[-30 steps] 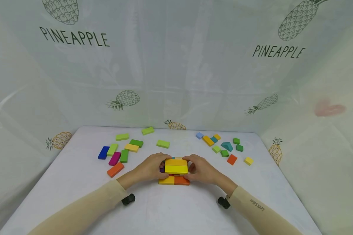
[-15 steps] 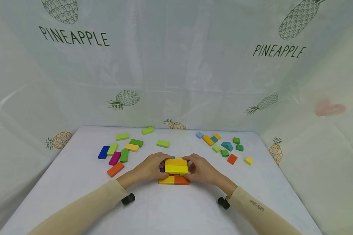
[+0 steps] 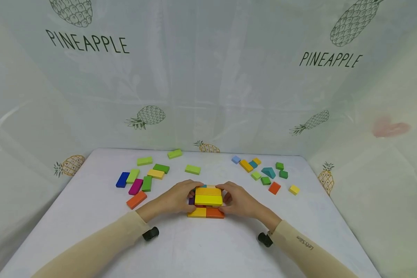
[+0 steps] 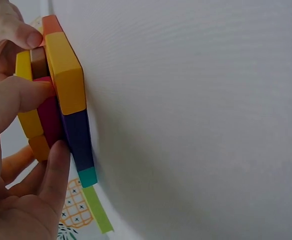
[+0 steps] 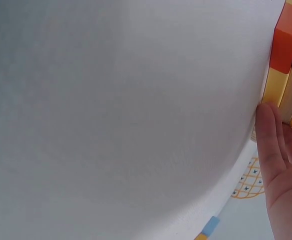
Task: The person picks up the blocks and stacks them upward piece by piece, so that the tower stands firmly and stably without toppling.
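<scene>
Both hands frame a small layered stack of building blocks at the table's middle. A yellow block (image 3: 208, 200) and a yellow-orange block (image 3: 208, 191) lie side by side on top. Below them, a magenta block (image 4: 49, 120) shows on the left and a bare wood block (image 5: 290, 95) on the right. The bottom layer has a yellow block (image 3: 197, 213), an orange block (image 3: 215, 213), a dark purple block (image 4: 78, 137) and a teal end (image 4: 87, 176). My left hand (image 3: 176, 199) grips the left side, thumb on the magenta block. My right hand (image 3: 241, 200) grips the right side.
Loose blocks lie at the back left, among them a blue block (image 3: 122, 180), an orange-red block (image 3: 136, 200) and several green ones. More small blocks lie back right, including a teal triangular block (image 3: 268, 172) and a yellow cube (image 3: 294, 189). A pineapple-print curtain (image 3: 208, 77) hangs behind.
My left thumb has shifted slightly left along the front of the stack. The blocks and my right hand look nearly the same.
</scene>
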{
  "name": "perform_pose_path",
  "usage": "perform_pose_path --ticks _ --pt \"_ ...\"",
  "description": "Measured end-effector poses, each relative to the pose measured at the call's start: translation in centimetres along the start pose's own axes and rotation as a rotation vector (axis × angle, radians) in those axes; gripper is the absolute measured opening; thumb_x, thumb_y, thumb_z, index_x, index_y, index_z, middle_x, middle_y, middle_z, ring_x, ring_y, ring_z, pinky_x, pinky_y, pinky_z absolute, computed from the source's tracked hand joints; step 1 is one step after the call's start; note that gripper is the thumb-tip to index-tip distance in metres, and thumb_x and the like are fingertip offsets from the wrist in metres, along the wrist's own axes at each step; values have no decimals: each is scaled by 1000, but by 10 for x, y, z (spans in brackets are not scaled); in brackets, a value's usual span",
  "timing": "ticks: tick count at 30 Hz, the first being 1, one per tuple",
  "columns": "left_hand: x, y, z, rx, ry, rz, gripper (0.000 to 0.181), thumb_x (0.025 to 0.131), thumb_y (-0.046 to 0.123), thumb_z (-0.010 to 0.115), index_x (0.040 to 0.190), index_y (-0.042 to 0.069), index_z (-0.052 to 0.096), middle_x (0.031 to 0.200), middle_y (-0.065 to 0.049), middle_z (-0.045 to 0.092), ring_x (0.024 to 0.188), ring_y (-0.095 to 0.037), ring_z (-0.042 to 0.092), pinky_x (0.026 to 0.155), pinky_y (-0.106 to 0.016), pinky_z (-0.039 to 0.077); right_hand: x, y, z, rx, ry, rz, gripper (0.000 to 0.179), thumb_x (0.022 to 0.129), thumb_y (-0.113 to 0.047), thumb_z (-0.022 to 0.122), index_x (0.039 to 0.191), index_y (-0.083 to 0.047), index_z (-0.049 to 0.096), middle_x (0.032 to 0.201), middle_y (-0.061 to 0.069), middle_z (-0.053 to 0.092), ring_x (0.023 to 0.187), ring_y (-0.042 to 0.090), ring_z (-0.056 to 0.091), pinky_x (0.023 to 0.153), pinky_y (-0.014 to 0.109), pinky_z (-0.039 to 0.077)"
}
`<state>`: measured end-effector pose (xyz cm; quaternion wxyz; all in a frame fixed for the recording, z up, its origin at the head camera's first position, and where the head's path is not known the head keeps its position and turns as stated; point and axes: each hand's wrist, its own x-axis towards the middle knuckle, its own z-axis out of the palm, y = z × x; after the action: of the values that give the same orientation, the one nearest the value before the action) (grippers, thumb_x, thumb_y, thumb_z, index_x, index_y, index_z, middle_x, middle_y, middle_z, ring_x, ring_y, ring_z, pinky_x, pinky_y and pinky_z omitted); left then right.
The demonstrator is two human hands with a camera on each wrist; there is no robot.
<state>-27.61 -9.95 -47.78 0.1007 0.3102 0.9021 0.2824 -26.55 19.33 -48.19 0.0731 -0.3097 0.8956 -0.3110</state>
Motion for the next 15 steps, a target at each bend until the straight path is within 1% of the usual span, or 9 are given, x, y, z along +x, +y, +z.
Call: perform_pose_path --ticks 4,7,15 --pt "1 -1 -1 -9 0 10 72 89 26 88 152 14 55 139 -1 62 106 -13 59 98 -34 56 0 -1 0 3 2 -3 69 92 -19 85 152 -7 54 125 -1 62 100 18 67 89 30 62" --pt "2 -1 -1 -7 5 14 69 89 25 88 150 14 57 136 -2 63 105 -13 59 97 -35 56 0 -1 0 -1 5 -5 68 92 -20 85 151 -7 54 125 -1 62 100 18 67 88 29 62" --pt "3 -1 0 -8 4 -2 68 89 25 88 149 14 58 137 -2 64 104 -12 59 97 -33 57 0 0 1 -7 5 6 68 92 -24 85 150 -8 55 124 -3 62 99 16 65 88 28 61"
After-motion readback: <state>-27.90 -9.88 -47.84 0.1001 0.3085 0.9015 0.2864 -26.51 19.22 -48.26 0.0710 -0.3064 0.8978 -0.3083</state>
